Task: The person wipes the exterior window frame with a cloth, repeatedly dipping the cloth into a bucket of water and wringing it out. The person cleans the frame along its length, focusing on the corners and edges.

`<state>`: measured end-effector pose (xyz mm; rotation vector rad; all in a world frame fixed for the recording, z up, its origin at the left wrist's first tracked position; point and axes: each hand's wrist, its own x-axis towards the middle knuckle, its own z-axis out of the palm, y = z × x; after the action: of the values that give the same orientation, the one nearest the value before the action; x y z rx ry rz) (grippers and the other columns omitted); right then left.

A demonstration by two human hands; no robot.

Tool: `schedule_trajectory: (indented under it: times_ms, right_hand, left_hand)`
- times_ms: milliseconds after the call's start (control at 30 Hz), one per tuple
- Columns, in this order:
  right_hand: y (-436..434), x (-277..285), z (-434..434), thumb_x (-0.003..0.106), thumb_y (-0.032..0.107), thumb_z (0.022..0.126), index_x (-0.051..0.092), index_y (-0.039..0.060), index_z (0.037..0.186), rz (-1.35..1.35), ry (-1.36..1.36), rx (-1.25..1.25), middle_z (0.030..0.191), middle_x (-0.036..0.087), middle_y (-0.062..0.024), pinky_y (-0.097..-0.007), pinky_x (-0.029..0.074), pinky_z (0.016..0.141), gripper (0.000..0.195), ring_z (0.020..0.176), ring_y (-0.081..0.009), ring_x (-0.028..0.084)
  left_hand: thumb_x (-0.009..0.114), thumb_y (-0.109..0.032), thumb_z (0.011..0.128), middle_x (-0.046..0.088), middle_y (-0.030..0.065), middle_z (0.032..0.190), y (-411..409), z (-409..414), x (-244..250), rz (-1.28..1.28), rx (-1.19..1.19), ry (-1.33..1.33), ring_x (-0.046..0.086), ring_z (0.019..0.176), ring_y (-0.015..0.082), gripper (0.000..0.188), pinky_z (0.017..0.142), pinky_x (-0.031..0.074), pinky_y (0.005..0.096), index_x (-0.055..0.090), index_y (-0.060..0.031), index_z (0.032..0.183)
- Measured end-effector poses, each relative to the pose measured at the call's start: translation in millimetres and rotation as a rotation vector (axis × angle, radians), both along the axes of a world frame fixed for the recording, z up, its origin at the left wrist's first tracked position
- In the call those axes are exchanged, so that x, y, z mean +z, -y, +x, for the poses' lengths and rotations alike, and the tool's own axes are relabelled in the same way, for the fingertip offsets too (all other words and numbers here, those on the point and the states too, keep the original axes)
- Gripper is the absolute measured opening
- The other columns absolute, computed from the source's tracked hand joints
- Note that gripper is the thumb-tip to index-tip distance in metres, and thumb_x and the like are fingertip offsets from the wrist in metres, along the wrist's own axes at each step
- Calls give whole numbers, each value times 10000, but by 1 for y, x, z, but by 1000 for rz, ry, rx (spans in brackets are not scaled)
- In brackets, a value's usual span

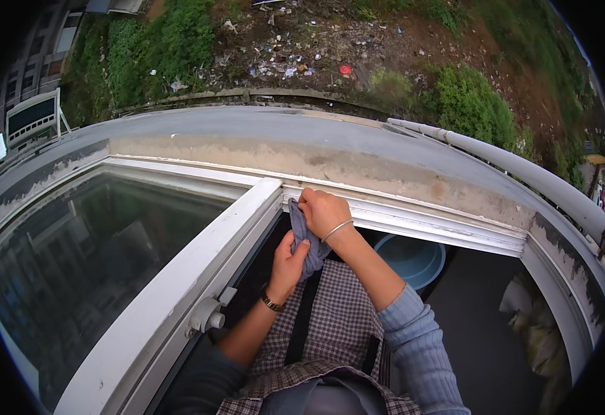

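A grey-blue cloth (307, 258) hangs bunched between my two hands. My right hand (327, 211) grips its upper end, close over the white window track (411, 220) near the corner of the sliding sash. Lower down, my left hand (288, 264) pinches the cloth between thumb and fingers. Just left of the hands runs the white frame (188, 282) of the sliding sash, with a round latch (206, 315) on its inner side. Whether the cloth touches the track is hard to tell.
Left of the sash frame is a glass pane (100, 249). Beyond the track lie a concrete sill (281, 148) and a thick white pipe (515, 158), high above littered ground. Inside, a blue basin (411, 259) sits below the track; pale bags (538, 337) lie at right.
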<state>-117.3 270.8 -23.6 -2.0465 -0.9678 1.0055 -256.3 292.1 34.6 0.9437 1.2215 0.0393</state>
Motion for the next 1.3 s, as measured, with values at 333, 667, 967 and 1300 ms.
schedule_trajectory:
  times_ms: [333,667,967,1300]
  right_hand:
    - [-11,11,19,624,143,778,631,118,794,-180,15,196,768,680,-109,-426,505,635,31,742,-309,658]
    - [-19,14,35,650,128,746,646,91,834,-225,-51,311,817,686,-130,-416,523,707,96,810,-303,670]
    - [-2,11,-23,588,166,840,533,80,906,-115,65,-43,783,622,-148,-445,516,581,122,683,-353,648]
    - [-2,12,-23,620,120,777,547,68,929,-157,88,-25,798,625,-164,-431,533,583,176,689,-343,664]
  left_hand:
    - [487,-52,965,620,34,1063,2,-5,0,-54,-77,11,583,935,86,243,824,481,235,531,0,1198]
    - [530,-96,955,623,2,929,-1,3,0,24,-226,-11,544,811,47,216,719,459,212,559,11,1140]
    - [543,-91,951,624,39,1097,-8,-9,-12,78,-230,-50,557,995,86,290,844,454,232,549,13,1222]
    - [540,-78,950,630,69,1139,-5,-7,-13,132,-281,-24,565,1035,113,312,873,448,244,531,22,1246]
